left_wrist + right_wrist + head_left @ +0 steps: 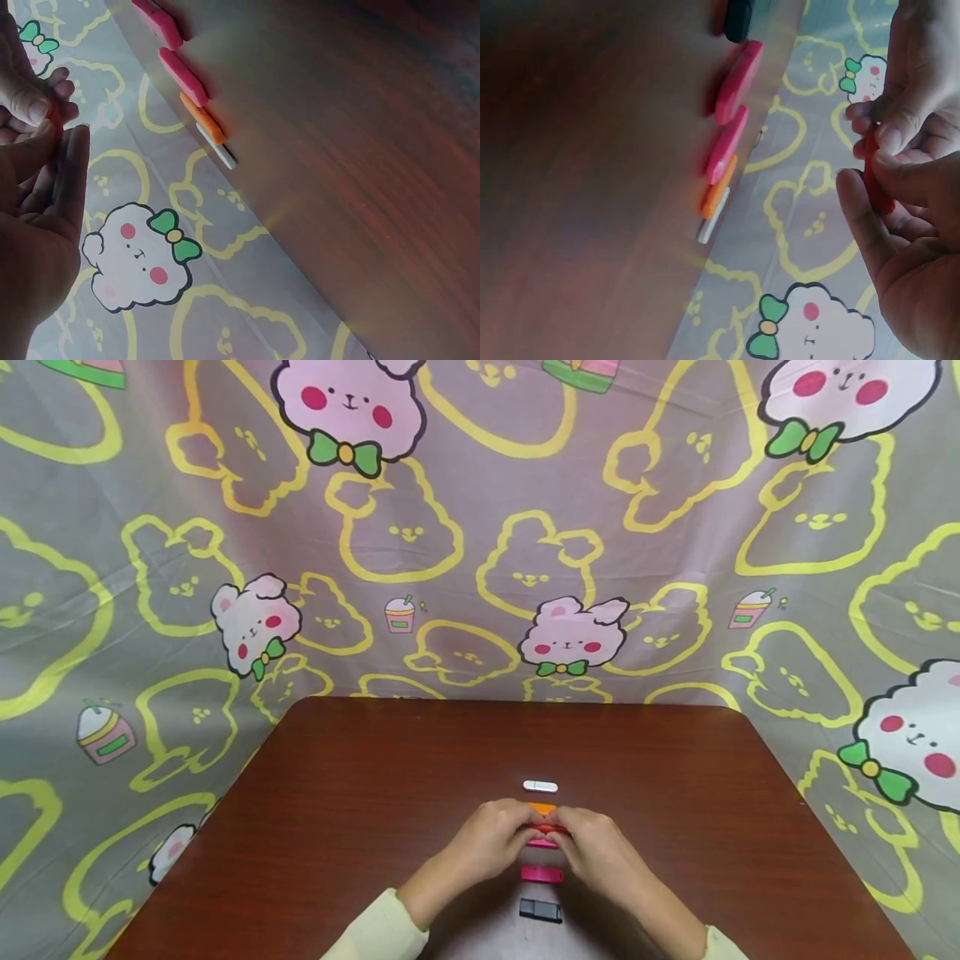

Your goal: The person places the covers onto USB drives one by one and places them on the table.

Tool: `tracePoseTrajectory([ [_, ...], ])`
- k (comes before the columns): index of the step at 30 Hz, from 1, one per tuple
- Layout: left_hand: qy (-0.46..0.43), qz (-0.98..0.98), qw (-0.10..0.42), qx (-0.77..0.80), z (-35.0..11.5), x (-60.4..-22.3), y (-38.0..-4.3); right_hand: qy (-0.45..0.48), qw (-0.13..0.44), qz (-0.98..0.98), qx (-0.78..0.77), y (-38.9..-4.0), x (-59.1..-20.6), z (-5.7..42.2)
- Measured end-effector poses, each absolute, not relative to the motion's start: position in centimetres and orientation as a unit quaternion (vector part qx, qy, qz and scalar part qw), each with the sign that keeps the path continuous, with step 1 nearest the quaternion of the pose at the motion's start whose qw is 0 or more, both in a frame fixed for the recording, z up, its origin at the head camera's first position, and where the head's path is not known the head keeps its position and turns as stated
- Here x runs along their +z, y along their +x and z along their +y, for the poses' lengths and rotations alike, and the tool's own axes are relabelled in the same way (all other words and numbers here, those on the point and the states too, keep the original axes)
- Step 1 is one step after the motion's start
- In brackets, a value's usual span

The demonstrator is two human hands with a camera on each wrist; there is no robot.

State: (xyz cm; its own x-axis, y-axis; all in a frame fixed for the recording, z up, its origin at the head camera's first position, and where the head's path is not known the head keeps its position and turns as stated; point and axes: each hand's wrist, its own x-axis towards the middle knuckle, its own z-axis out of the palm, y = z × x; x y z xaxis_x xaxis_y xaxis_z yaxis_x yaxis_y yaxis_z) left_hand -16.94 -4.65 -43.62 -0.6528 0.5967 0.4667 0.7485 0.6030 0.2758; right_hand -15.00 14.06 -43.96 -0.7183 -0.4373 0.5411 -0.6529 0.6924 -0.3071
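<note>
My left hand (489, 838) and right hand (602, 850) meet over the row, raised above the table. Between them, the thumbs and fingers of both hands pinch a small red stick (880, 186), shaped like a capped flash drive. Fingertips hide much of it in every view. Below and behind the hands, an orange stick (542, 810) and a pink stick (542, 842) lie partly covered in the head view. A white stick (540, 787) lies at the far end of the row. Nearer me are a magenta stick (542, 875) and a dark grey capped one (540, 910).
The sticks lie crosswise, one behind another, on a brown wooden table (360, 777). A patterned cloth (480, 635) with rabbit faces hangs around the table's back and sides. The table's far edge runs close to the cloth.
</note>
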Motion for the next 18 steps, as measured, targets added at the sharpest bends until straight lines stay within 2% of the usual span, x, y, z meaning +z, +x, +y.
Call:
tracePoseTrajectory([
  [5, -0.394, -0.877, 0.144, -0.236, -4.3, -43.5, -17.3, 0.305, 0.187, -0.894, 0.269, -15.1, -43.9, 15.2],
  [12, -0.311, -0.933, 0.063, -0.171, -5.5, -43.5, -18.0, 0.242, 0.067, -0.941, 0.226, -16.9, -44.2, 19.4],
  [18, -0.293, -0.943, 0.076, -0.139, -7.8, -44.7, -18.3, 0.254, 0.062, -0.951, 0.166, -18.2, -45.3, 22.4],
])
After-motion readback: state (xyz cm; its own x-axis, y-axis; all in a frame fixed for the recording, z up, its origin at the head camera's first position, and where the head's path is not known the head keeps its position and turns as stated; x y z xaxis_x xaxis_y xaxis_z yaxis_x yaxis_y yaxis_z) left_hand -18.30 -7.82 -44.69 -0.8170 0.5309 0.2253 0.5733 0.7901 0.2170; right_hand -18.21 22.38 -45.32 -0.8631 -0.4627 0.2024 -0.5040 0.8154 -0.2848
